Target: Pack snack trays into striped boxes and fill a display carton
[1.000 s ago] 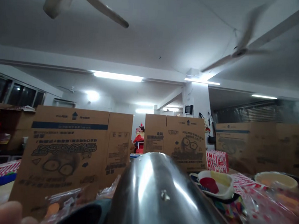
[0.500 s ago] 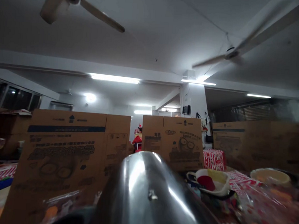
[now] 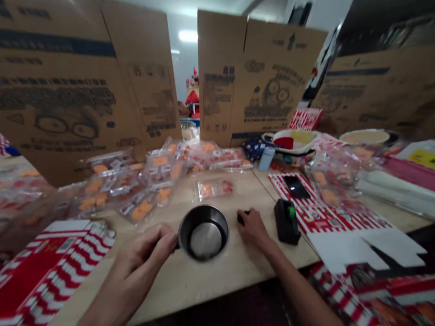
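lowered metal mug [image 3: 204, 232] from filling the near view to over the near part of the table [image 3: 185, 286], apparently ending its raised use, with left hand [image 3: 144, 262] clenched at its left side. curled right hand [image 3: 253, 227] over small dark object [image 3: 242, 216] to the right, could not tell whether pinching. unlike half a second earlier, had both hands and mug's inside in sight.

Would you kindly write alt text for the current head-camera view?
A person's left hand holds a metal cup by its handle at a wooden table, while the right hand touches a small dark object. Nearby lie clear packets, a tape dispenser and red-and-white packaging, with cardboard boxes behind.
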`<state>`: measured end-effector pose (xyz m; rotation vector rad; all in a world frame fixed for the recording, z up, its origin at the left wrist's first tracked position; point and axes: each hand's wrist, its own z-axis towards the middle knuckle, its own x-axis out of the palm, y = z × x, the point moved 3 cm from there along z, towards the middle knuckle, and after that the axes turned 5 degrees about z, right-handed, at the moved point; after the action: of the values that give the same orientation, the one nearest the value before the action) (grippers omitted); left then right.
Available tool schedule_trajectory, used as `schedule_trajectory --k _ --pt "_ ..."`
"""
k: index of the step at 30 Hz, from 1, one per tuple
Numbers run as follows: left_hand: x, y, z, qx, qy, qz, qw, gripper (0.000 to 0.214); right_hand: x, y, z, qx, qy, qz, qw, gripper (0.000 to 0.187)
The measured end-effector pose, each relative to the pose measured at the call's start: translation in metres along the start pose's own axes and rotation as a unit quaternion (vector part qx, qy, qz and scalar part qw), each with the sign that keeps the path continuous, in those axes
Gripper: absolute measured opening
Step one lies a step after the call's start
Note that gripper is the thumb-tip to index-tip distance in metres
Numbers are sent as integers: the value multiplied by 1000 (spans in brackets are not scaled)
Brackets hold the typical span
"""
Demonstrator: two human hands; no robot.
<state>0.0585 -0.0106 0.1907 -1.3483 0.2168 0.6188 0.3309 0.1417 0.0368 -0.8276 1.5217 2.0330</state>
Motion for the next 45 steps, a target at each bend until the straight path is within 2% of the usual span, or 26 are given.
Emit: schedule_trajectory --k 1,2,4,5,7,8,9,10,12,14,16,19,24,29,33,35,37,39,41,43,45 --pt "19 16 6 -4 54 -11 998 48 2 -7 2 28 6 33 999 35" --pt "36 34 12 -9 78 -33 996 47 2 -11 5 44 18 62 997 40" --pt "68 73 21 -27 90 -67 993 47 0 -8 12 59 46 166 983 49" --pt "81 91 24 -39 94 -73 992 46 -2 -2 14 63 63 251 964 51" --pt "99 118 26 -55 96 -82 990 47 -2 15 15 71 79 433 895 47" --pt "105 127 27 -60 97 -85 990 48 -1 24 15 71 73 502 859 42" --pt "109 133 27 -62 98 -88 989 48 1 33 14 65 57 538 838 37" --pt "111 136 28 -63 98 -92 989 49 5 41 12 49 39 539 840 35" --pt "114 138 28 -64 98 -96 988 49 16 57 7 -7 24 478 878 36" --pt "115 139 28 -67 100 -98 988 49 27 71 1 -82 37 357 930 39" --pt "115 140 28 -69 103 -97 988 48 34 82 -7 -166 54 220 960 39" --pt "113 140 28 -67 102 -94 988 48 37 94 -15 -258 95 70 959 51" --pt "110 139 29 -51 95 -91 990 51 34 106 -12 -289 174 -87 937 61" --pt "111 141 36 -38 104 -92 990 54 30 113 -4 -287 217 -148 921 56" --pt "111 139 37 -33 107 -70 991 56 34 111 -9 -279 179 -139 933 57" --pt "106 143 35 -49 66 -57 995 56 36 106 -9 -263 157 -119 944 63" --pt "96 156 29 -81 -4 -41 996 64 32 96 1 -225 140 -104 959 67" --pt "85 174 19 -113 -50 -16 992 72 16 81 23 -151 104 -109 977 66" --pt "74 193 7 -130 -60 7 990 73 -12 59 57 -59 40 -134 988 57" --pt "67 206 -7 -124 -65 17 990 71 -43 34 96 7 -16 -161 987 45" --pt "63 209 -19 -98 -86 24 991 67 -70 7 132 51 -55 -182 980 41"
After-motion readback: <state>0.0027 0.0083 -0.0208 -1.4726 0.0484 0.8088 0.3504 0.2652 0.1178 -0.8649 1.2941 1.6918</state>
